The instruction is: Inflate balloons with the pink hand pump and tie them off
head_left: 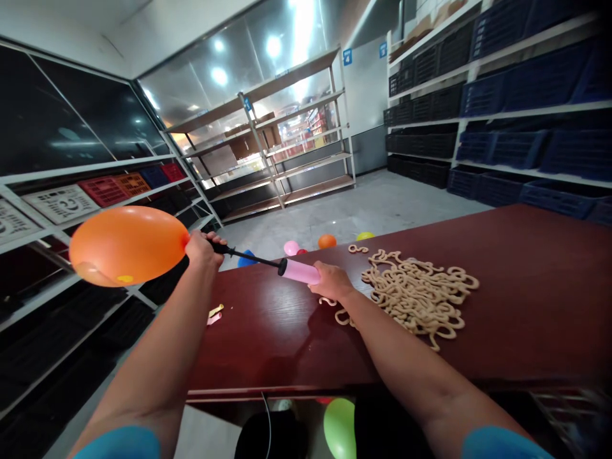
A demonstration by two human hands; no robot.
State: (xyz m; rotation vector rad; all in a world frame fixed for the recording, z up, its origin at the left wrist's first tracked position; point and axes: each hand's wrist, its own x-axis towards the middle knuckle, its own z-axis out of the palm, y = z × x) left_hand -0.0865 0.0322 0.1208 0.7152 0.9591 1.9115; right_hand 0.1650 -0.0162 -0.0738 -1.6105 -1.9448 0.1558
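Observation:
A large inflated orange balloon (129, 245) hangs out to the left, its neck end at my left hand (203, 248). That hand is closed around the neck and the black end of a balloon pump (300, 271). From there the pump's thin black rod runs, drawn out, to a black cap on the pink barrel. My right hand (332, 282) is wrapped around the other end of the barrel, above the table. Just right of it lies a heap of beige, curly, ring-ended pieces (415, 293). The balloon's mouth is hidden by my left fingers.
The dark red table (268, 344) spans the front. Two small uninflated balloons (215, 315) lie at its left. Past its far edge are a pink balloon (291, 247) and an orange one (327, 241); a green balloon (340, 427) is below. Crate shelves (516, 115) stand right.

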